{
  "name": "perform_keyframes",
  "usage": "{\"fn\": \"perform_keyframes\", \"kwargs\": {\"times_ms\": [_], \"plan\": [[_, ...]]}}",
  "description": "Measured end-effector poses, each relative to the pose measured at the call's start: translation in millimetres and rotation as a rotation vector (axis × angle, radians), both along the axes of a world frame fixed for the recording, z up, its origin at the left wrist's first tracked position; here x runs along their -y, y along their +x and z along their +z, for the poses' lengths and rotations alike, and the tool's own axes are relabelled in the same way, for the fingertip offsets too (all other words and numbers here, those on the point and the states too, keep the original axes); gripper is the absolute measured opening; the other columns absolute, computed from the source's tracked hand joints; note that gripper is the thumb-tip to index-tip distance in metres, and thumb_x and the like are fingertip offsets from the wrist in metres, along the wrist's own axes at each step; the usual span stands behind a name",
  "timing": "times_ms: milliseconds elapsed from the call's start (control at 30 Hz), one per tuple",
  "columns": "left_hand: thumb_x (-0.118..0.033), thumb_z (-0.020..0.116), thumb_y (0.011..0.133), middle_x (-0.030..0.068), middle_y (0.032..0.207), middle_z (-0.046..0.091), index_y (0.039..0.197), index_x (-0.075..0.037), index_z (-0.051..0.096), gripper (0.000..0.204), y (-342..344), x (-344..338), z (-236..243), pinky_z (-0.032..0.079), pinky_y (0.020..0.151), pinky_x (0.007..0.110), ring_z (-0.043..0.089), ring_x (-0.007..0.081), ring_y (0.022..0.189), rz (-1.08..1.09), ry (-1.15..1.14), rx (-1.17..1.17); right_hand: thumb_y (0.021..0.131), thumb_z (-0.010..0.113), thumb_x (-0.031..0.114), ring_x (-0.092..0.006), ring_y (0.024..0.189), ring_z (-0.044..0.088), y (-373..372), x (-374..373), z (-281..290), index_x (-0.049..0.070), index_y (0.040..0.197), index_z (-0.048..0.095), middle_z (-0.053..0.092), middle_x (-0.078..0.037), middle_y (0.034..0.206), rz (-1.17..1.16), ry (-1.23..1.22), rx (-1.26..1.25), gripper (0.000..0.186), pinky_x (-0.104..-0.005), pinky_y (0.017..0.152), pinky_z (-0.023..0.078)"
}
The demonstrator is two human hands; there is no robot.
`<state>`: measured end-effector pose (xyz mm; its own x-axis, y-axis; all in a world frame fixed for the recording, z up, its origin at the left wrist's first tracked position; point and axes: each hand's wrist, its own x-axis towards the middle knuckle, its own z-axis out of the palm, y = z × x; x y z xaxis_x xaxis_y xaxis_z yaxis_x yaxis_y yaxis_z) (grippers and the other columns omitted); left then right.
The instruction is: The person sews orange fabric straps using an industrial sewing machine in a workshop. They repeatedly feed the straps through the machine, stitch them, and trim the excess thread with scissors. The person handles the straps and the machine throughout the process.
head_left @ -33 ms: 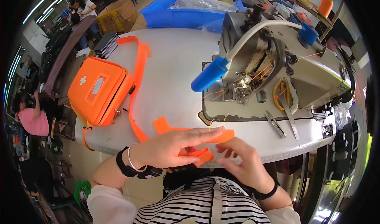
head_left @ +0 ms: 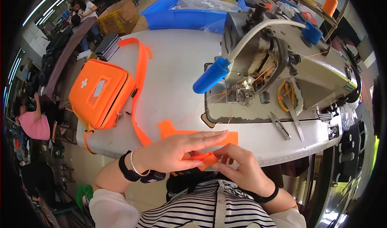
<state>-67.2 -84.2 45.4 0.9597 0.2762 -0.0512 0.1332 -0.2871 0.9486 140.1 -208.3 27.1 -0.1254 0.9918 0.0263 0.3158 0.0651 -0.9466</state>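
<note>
My left hand [head_left: 171, 150] is at the front edge of the sewing table [head_left: 177, 70], its fingers stretched to the right over an orange webbing strap [head_left: 232, 138]. Between its thumb and fingers it holds a folded orange strap end [head_left: 207, 159]. My right hand [head_left: 244, 165] pinches the right side of that fold with thumb and fingertips. Part of the fold is hidden by my left hand. To the left lies an orange bag [head_left: 100, 93] with a white cross, a long orange strap [head_left: 141, 66] curving beside it.
A sewing machine [head_left: 278, 54] with a blue tube stands on the right. Yellow-handled scissors [head_left: 287, 95] and a thread snipper [head_left: 279, 125] lie near it. At the back is a blue bin [head_left: 181, 18] with plastic bags. Other people are at the far left.
My right hand has moved left and its fingers have closed on the folded strap end. My left hand has hardly moved. The strap piece on the table has shifted slightly.
</note>
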Motion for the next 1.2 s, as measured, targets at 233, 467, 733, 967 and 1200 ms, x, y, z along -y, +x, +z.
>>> {"fn": "perform_keyframes", "kwargs": {"times_ms": [233, 467, 733, 967, 1200], "plan": [[-0.006, 0.069, 0.085, 0.0135, 0.149, 0.044, 0.145, -0.007, 0.045, 0.065, -48.6, -41.4, 6.1, 0.054, 0.084, 0.034, 0.065, 0.0214, 0.1, 0.519, 0.205, -0.188, 0.087, 0.07, 0.007, -0.0206, 0.066, 0.06, -7.9, -10.2, -11.9, -0.002, 0.091, 0.062, 0.063, -0.011, 0.078, 0.019, 0.069, -0.013, 0.013, -0.0318, 0.062, 0.049], [-0.019, 0.077, 0.079, 0.0168, 0.12, 0.061, 0.125, 0.0, 0.057, 0.053, -40.1, -22.3, 27.1, 0.045, 0.096, 0.042, 0.06, 0.0337, 0.106, 0.712, 0.885, -0.167, 0.091, 0.068, 0.009, -0.0114, 0.064, 0.052, -6.1, -19.9, -11.9, -0.002, 0.09, 0.062, 0.06, -0.006, 0.072, -0.123, -0.057, -0.101, 0.013, -0.0262, 0.061, 0.046], [-0.026, 0.082, 0.078, 0.0125, 0.109, 0.064, 0.126, -0.003, 0.049, 0.064, -0.7, 12.5, 1.8, 0.046, 0.09, 0.036, 0.061, 0.0252, 0.101, 0.321, 0.369, -0.24, 0.094, 0.066, 0.011, -0.0069, 0.068, 0.055, -2.1, -32.3, -10.7, 0.0, 0.091, 0.062, 0.063, -0.002, 0.077, -0.225, -0.02, -0.342, 0.012, -0.022, 0.063, 0.046], [-0.014, 0.08, 0.08, 0.0074, 0.104, 0.065, 0.119, -0.002, 0.049, 0.052, -14.8, -16.0, 10.4, 0.047, 0.087, 0.029, 0.06, 0.0119, 0.095, 0.309, -0.202, -0.283, 0.096, 0.065, 0.015, -0.0047, 0.069, 0.055, 19.6, -39.8, -14.4, 0.001, 0.092, 0.062, 0.064, 0.0, 0.077, -0.233, -0.07, -0.397, 0.015, -0.0209, 0.062, 0.046], [-0.012, 0.071, 0.087, 0.009, 0.103, 0.066, 0.121, -0.002, 0.049, 0.041, -18.7, -36.9, 26.6, 0.049, 0.081, 0.03, 0.062, 0.0138, 0.088, 0.198, 0.003, -0.399, 0.096, 0.064, 0.016, -0.0034, 0.065, 0.052, 30.3, -50.4, -21.9, 0.001, 0.089, 0.06, 0.062, 0.002, 0.072, -0.202, -0.145, -0.399, 0.017, -0.0207, 0.06, 0.044]]}}
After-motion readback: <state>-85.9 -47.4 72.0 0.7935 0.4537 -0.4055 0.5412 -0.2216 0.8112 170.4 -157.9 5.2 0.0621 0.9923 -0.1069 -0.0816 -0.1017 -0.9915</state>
